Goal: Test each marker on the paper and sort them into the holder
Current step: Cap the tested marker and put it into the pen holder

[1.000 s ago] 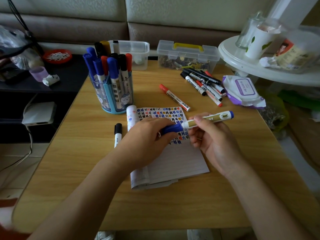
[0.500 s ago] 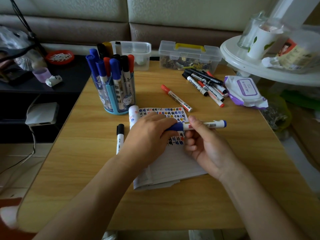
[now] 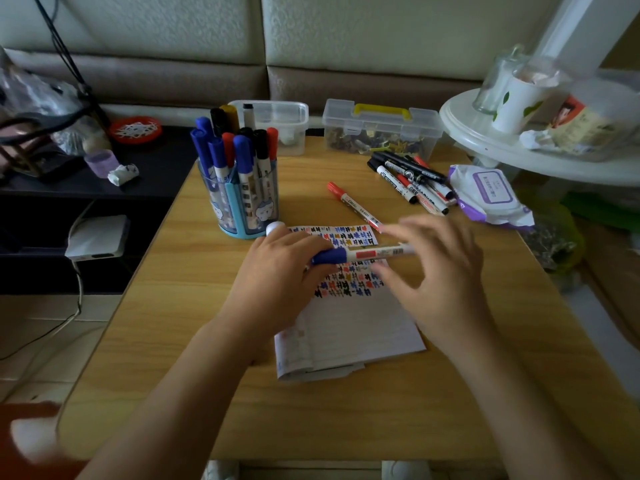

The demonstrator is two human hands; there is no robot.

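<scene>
2 bare forearms reach in over the near edge of the wooden table (image 3: 173, 375) and meet above its middle. Beneath them lies the paper (image 3: 349, 327), a lined pad whose near half is blank and whose far half is covered with rows of small blue, red and black scribbles. The left hand (image 3: 277, 275) is curled round the blue cap end of a blue marker (image 3: 367, 253), gripping it just above the scribbled part of the paper; the marker lies roughly level, cap to the left and white labelled barrel pointing right. The right hand (image 3: 443, 282) is blurred, with its fingers (image 3: 408, 230) spread and fairly straight round the barrel's other end; whether they touch the barrel I cannot tell. Just past the paper's far right corner 1 red marker (image 3: 353, 206) lies flat on the table at a slant, its cap pointing to the far side. Left of it, near the table's left edge, stands the holder (image 3: 242, 216), a clear and pale blue cup with markers upright in it, their blue, red and black caps on top. Toward the far right corner a pile of markers (image 3: 412, 183) lies loose, with a pack of wipes (image 3: 490, 192) at the right edge beside it. Along the far edge sit a clear tub (image 3: 284, 123) and a clear box (image 3: 381, 136) with a yellow handle.
</scene>
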